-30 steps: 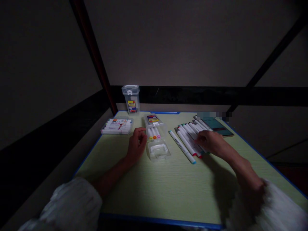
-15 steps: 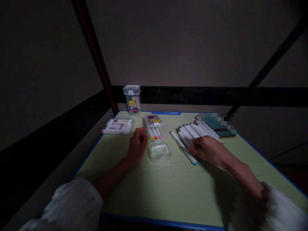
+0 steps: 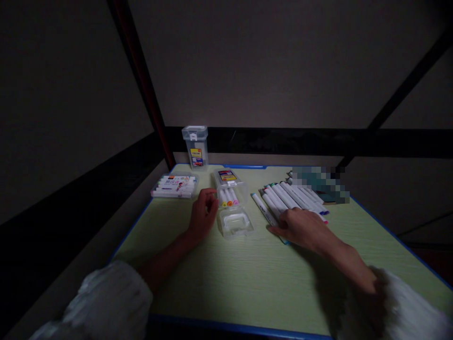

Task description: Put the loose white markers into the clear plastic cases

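— Right hand (image 3: 300,226) has slid to the near left end of the marker row (image 3: 293,198); a second ago it lay further right, over the middle. See it?

— Yes. It lies palm down on the near tips, with its fingertips by the leftmost marker (image 3: 262,208), which sits slightly apart from the others.

— Does it grip one?

— I cannot tell. The fingers are low and flattish, and the palm hides whatever is under it.

— And the left hand (image 3: 203,215)?

— Hardly shifted. It is loosely curled and holds nothing I can see, thumb and forefinger right at the left wall of the case (image 3: 231,189). I judge it rests there to keep the case from sliding.

— How does the case lie?

— Flat on the table (image 3: 230,283), between the two hands, its lid (image 3: 236,223) swung open toward the person. A few markers inside show yellow, orange and pink ends. Lying that way, the mouth faces the near side, where both hands can get at it.

— Why is the row so neat?

— The loose markers lie side by side and parallel, most of them touching, probably so each coloured end can be read at a glance.

— Anything else?

— A flat pack (image 3: 174,185) left of the case, a closed upright box (image 3: 194,146) at the far edge, and a blurred dark thing (image 3: 320,184) beyond the row.
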### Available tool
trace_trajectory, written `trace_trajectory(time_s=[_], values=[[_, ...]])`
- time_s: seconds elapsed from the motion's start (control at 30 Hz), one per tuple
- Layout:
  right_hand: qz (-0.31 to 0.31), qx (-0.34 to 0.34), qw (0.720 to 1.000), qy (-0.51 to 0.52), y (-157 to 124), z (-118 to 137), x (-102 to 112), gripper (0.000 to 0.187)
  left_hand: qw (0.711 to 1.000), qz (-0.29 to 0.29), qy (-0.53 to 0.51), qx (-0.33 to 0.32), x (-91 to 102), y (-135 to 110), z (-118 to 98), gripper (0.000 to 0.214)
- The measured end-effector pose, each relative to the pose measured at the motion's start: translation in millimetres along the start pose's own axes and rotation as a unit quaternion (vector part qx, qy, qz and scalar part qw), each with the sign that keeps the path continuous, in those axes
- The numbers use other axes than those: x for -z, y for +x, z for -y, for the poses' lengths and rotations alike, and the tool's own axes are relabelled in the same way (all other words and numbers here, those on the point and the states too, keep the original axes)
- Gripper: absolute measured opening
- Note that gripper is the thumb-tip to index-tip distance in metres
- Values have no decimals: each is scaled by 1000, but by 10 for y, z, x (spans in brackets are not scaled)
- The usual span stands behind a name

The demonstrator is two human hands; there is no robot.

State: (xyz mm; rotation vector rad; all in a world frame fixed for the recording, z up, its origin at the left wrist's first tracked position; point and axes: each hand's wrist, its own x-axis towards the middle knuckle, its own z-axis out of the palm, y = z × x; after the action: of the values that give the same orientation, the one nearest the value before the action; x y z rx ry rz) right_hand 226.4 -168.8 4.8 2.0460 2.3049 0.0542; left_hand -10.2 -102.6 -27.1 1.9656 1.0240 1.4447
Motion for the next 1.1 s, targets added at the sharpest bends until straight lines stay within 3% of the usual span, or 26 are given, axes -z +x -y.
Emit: trace_trajectory(time_s=[0.53,0.8,1.1], values=[[-48,18,998,26,-16,41,-72,33,1000,-1,5,3,2,3,0,13],[-43,-26,998,22,-6,27,14,34,1000,-4,-1,-7,6,1,7,12],[-141,-66,983,94,1,17,81,37,1000,-13,-6,-14,11,1,-19,12]])
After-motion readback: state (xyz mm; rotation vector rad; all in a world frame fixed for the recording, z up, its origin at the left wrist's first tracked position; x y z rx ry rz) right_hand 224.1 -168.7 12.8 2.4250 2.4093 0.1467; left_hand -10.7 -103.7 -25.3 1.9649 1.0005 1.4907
